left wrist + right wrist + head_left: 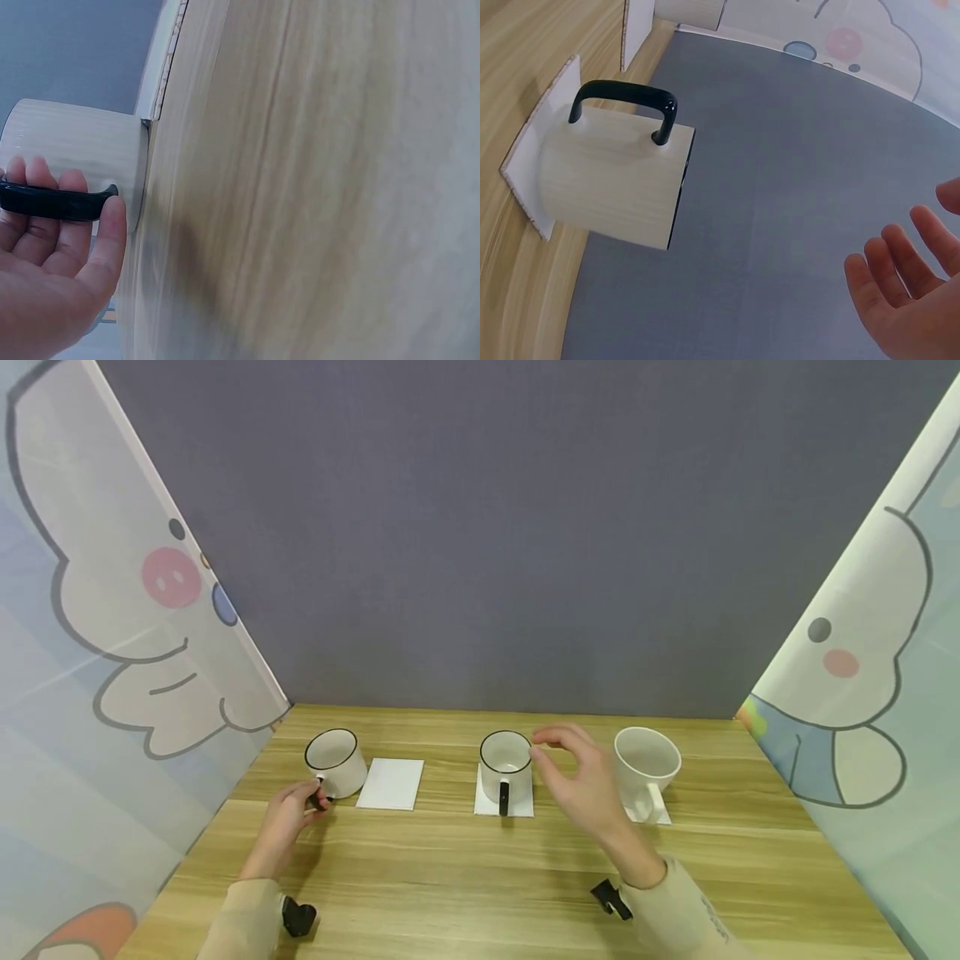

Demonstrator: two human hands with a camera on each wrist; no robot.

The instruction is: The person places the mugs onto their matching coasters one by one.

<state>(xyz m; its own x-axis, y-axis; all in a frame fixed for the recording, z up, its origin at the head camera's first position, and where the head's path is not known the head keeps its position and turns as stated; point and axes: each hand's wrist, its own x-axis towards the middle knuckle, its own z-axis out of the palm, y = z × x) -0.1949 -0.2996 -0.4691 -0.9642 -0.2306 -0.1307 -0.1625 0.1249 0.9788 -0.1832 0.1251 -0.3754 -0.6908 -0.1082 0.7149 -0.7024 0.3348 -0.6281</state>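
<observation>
At the left, my left hand [286,822] holds a white mug [341,767] with a dark rim by its black handle [56,202]. The left wrist view shows the fingers behind the handle, with one fingertip at its lower end. A second dark-rimmed white mug [504,775] stands upright on a white square coaster [482,807] in the middle, its black handle facing me. Just right of that mug, my right hand [588,785] is raised with loosely bent fingers, apart from it in the right wrist view, holding nothing.
Directly right of the left mug lies a white coaster [391,783] with nothing on it. A larger all-white mug [637,777] stands on another coaster [665,817] at the right, partly behind my right hand. A grey panel [510,568] rises behind the wooden table [450,877].
</observation>
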